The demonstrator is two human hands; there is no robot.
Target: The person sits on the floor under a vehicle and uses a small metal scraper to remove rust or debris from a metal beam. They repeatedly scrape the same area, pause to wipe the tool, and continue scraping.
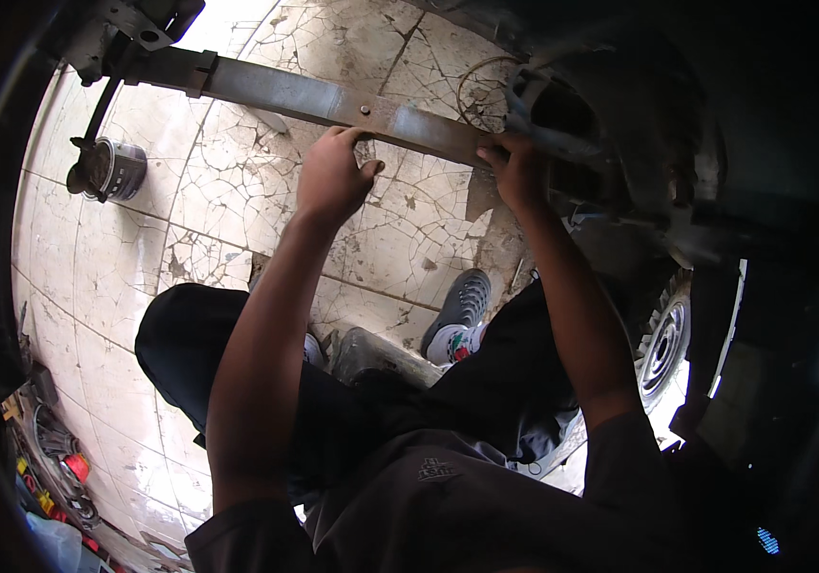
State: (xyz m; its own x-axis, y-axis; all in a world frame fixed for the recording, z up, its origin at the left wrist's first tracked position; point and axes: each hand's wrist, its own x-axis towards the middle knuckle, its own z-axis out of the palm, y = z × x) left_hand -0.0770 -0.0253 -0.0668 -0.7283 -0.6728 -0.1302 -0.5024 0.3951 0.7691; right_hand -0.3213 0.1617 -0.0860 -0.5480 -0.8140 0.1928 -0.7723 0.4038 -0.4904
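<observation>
A long, flat steel leaf spring point(285, 91) runs across the upper part of the head view, sloping down to the right, with a metal clip round it toward its left end. A small bolt head or pin point(365, 110) shows on its face near the middle. My left hand point(336, 172) grips the spring's near edge just below that pin; its fingers pass under the bar and the thumb sticks out. Farther right, my right hand point(521, 170) is closed round the spring, thumb on the near face. The spring's right end vanishes into dark shadow.
A metal can point(121, 170) stands on the cracked tile floor at the left, beside a hanging rod point(94, 119). A wheel point(665, 344) is at the right. Dark vehicle parts point(572, 105) crowd the upper right. Assorted tools and parts point(56, 458) lie lower left.
</observation>
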